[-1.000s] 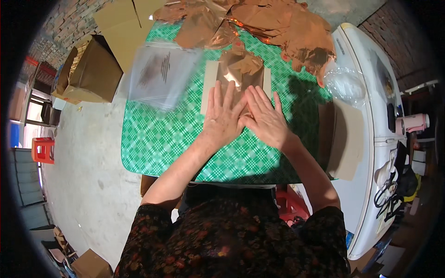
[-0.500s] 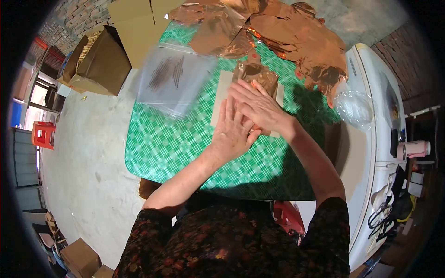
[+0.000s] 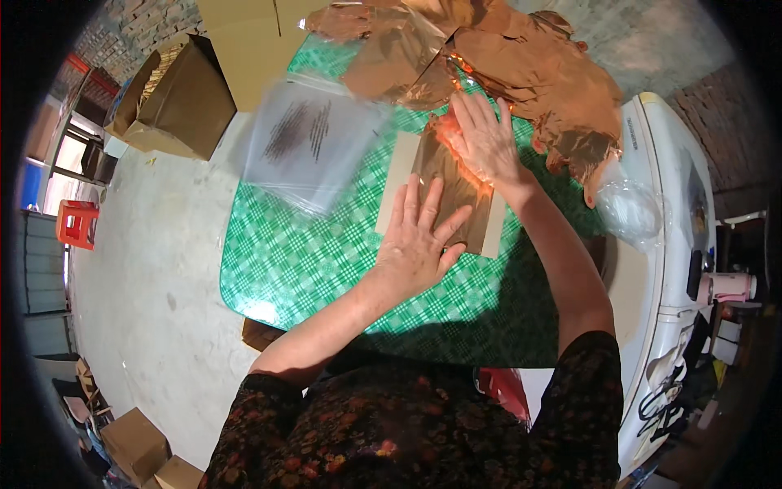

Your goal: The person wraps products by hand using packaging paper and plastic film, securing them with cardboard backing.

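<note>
L hand (image 3: 414, 251) flat on the near part of the copper foil sheet (image 3: 466, 187), fingers spread, nothing gripped. R hand (image 3: 490, 148) also unclenched, palm down over the foil's far end. Foil lies on a cream board (image 3: 399, 169), approx. mid tabletop (image 3: 301, 253), board edges showing both sides. Clear plastic sleeves (image 3: 297, 147) stacked to L; loose copper foil pile (image 3: 558, 85) at far edge, nr R.

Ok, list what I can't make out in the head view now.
All in the head view:
Part of the coppery sheet: hidden beneath the left hand and right hand.
Middle of the pale board: covered by that sheet.
Far end of the foil pile: cut off by the top edge.
Dark marks on the plastic stack: too blurred to read.
</note>
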Available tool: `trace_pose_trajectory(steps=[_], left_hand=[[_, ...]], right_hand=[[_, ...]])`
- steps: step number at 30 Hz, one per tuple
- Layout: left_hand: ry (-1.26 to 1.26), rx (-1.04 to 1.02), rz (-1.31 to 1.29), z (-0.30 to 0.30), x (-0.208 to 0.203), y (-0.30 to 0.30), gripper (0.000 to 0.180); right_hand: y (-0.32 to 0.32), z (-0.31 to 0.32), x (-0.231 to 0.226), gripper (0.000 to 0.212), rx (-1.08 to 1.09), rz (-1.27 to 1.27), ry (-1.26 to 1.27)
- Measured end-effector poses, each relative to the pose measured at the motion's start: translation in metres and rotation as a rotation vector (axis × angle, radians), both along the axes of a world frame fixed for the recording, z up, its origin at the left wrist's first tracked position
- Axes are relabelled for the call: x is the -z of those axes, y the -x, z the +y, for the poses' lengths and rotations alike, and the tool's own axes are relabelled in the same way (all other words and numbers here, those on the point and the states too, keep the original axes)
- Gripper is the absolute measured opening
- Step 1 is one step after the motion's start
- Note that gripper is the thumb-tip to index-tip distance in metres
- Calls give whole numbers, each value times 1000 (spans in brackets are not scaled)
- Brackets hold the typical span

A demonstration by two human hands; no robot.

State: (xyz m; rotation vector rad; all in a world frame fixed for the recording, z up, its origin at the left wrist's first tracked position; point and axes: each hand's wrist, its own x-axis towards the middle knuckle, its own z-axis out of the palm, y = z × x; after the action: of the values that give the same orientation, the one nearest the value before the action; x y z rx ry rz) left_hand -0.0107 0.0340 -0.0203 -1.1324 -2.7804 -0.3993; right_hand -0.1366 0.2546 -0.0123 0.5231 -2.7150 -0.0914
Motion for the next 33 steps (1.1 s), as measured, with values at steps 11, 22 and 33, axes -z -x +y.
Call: trace_pose_trajectory(steps=[11, 22, 33], left_hand=[[-29, -6, -9, -1, 4, 0, 64], [12, -1, -44, -3, 2, 0, 65], [8, 4, -40, 1, 0, 1, 64]], right_hand=[[20, -11, -23, 53, 439, -539, 451], [31, 3, -50, 30, 150, -1012, 765], [40, 25, -39, 66, 146, -903, 711]])
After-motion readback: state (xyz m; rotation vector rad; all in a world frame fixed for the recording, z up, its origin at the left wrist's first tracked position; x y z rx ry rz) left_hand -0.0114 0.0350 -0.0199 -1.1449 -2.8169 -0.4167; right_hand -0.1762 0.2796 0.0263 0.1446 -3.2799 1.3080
